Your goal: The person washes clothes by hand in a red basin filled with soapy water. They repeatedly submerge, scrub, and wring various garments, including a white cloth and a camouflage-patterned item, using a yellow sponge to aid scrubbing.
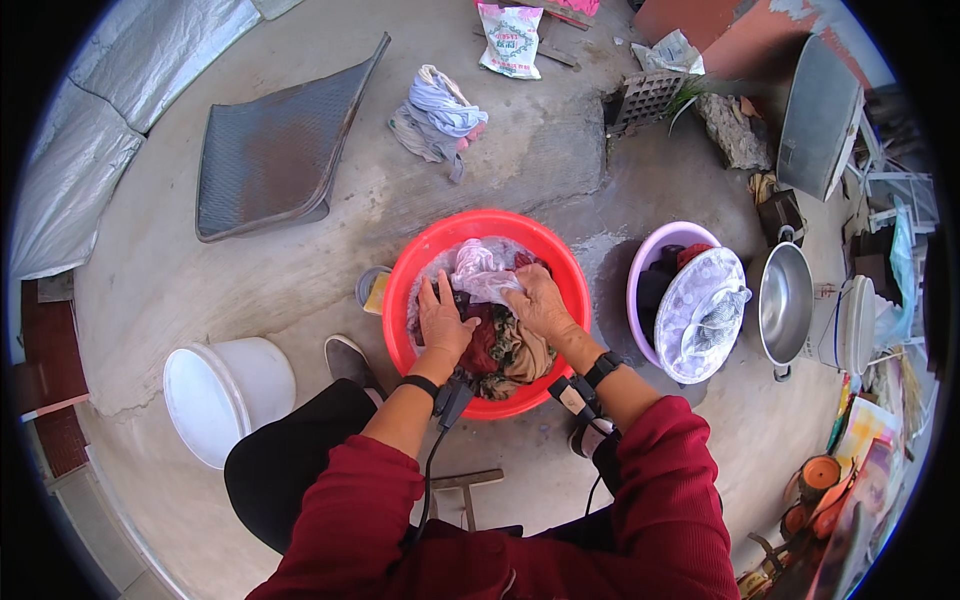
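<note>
Between my feet stands a red plastic basin [396,369] with soapy water and wet clothes. In it are a pale pink-and-white cloth [474,262], a dark red garment [480,341] and a tan and dark patterned garment [525,352]. My right hand [544,304] grips the wet end of the pale cloth near the basin's right side. On the left, my left hand [445,319] lies over the clothes with its fingers spread and grips nothing. Its palm hides part of the laundry beneath.
Right of the basin, a purple tub [637,300] holds dark clothes and a patterned round lid-like item [686,307]. Beyond it stands a metal pot [784,300]. A white bucket [255,382] lies left. Ahead are a metal dustpan-shaped scoop [270,165], piled cloths [439,112] and a printed bag [510,41].
</note>
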